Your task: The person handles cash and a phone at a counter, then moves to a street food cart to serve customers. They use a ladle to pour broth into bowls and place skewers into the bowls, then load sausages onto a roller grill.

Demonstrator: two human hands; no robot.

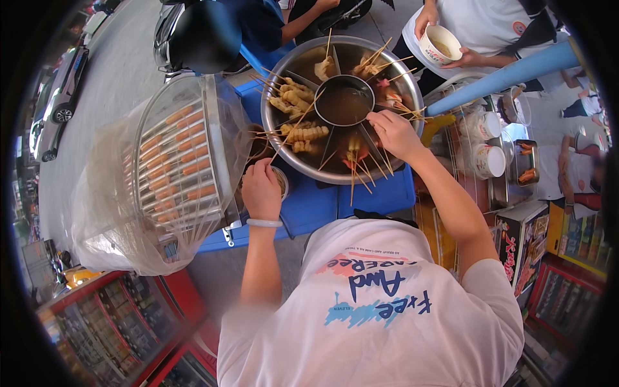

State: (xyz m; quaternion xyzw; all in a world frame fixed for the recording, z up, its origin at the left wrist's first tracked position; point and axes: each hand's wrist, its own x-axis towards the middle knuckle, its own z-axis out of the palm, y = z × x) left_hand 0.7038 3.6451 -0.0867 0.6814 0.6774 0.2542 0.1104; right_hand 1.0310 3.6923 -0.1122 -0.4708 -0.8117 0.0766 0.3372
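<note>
A wide steel pot, split by metal dividers around a central round well, stands before me holding brown broth and skewered food. My left hand, a pale bangle on its wrist, is left of the pot with fingertips pinched on a long wooden skewer that slants over the pot. Beneath that hand sits a partly hidden round container. My right hand reaches over the pot's right side, fingers together at the well's rim; whether they grip something is hidden. Several bare skewer ends stick out below it.
A plastic-covered rack of sausages stands at left. Across the pot, a person holds a paper bowl. A blue pole slants in at right, above a wire rack with stacked paper bowls. A blue table supports the pot.
</note>
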